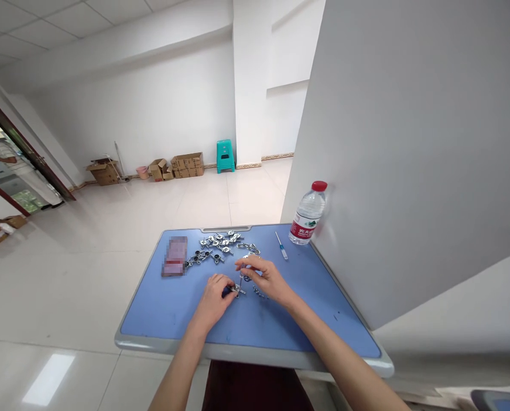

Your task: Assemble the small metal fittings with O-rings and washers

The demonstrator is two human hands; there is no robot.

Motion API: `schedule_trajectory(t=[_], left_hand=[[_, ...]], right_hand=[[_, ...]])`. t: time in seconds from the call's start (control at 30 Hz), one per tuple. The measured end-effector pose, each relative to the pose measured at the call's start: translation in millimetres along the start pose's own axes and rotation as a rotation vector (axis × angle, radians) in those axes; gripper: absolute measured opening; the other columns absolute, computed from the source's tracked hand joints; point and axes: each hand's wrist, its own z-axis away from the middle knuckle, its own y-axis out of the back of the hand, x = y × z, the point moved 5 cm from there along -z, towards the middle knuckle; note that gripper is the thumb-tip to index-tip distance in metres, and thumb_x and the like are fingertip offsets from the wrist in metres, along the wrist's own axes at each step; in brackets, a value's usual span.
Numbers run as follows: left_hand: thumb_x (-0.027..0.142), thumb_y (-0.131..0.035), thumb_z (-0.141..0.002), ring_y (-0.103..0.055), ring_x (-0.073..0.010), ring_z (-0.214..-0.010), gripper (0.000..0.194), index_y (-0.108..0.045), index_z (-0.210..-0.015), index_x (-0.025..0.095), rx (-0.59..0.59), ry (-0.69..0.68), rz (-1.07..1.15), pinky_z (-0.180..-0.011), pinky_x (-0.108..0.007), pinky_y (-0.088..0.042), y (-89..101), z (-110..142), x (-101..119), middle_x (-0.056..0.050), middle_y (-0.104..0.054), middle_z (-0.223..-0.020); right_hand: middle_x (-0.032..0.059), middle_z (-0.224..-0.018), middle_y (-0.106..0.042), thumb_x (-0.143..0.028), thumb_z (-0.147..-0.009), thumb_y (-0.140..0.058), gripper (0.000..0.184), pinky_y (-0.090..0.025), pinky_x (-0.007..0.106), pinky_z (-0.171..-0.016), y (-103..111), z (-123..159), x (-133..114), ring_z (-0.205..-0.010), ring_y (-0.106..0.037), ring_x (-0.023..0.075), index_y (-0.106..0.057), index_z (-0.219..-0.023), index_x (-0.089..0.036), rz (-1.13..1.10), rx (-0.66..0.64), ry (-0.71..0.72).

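One left hand (213, 295), fingers holding a metal part (238, 290), one right hand (267, 279), fingers pinching a thin-shafted tool (240, 280)

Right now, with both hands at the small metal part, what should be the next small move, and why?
Probably a gentle turn of the thin tool by the right hand, because the tool stands nearly upright at the part, which the left hand holds. I cannot confirm tip contact.

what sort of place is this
Probably a plain office or classroom-type room used for light assembly: small metal parts and a screwdriver lie on a blue desk, and cardboard boxes stand along the white wall.
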Motion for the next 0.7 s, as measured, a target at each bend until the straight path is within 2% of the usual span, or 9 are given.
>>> schedule_trajectory(t=[0.2, 0.43, 0.57, 0.7], left_hand=[[0.016, -0.058, -0.084, -0.057, -0.0201, -0.09, 0.006, -0.06, -0.084, 0.022, 0.005, -0.009, 0.007, -0.083, -0.034, -0.046, 0.8, 0.9, 2.7, -0.002, -0.064, -0.089], [0.016, -0.06, -0.084, -0.056, -0.0199, -0.092, 0.005, -0.061, -0.086, 0.021, -0.027, 0.027, 0.053, -0.085, -0.034, -0.046, 0.6, 0.4, 1.2, -0.002, -0.063, -0.092], [0.021, -0.062, -0.085, -0.056, -0.0211, -0.096, 0.003, -0.064, -0.088, 0.021, -0.02, 0.026, 0.077, -0.086, -0.035, -0.046, 0.1, 0.1, -1.5, -0.003, -0.064, -0.095], [0.022, -0.063, -0.086, -0.056, -0.021, -0.095, 0.003, -0.066, -0.086, 0.021, -0.02, 0.028, 0.099, -0.087, -0.035, -0.046, -1.5, -0.6, -4.7, -0.003, -0.064, -0.094]], right_hand=[[0.0047, -0.083, -0.072, -0.031, -0.091, -0.053, 0.024, -0.051, 0.029, -0.065, 0.1, 1.3, 8.3, -0.07, -0.063, 0.0164, -0.069, -0.106, -0.021, -0.116, -0.032, -0.081], [0.005, -0.086, -0.071, -0.031, -0.089, -0.056, 0.024, -0.053, 0.03, -0.069, 0.8, 3.4, 5.4, -0.083, -0.067, 0.02, -0.07, -0.106, -0.022, -0.146, -0.022, -0.099], [0.0049, -0.09, -0.073, -0.03, -0.09, -0.057, 0.023, -0.053, 0.031, -0.074, 0.6, 4.5, 4.8, -0.084, -0.067, 0.0194, -0.071, -0.107, -0.024, -0.134, -0.021, -0.086], [0.0053, -0.09, -0.072, -0.031, -0.088, -0.059, 0.022, -0.052, 0.03, -0.071, 2.1, 4.7, 8.1, -0.081, -0.066, 0.0188, -0.072, -0.104, -0.023, -0.128, -0.005, -0.107]])
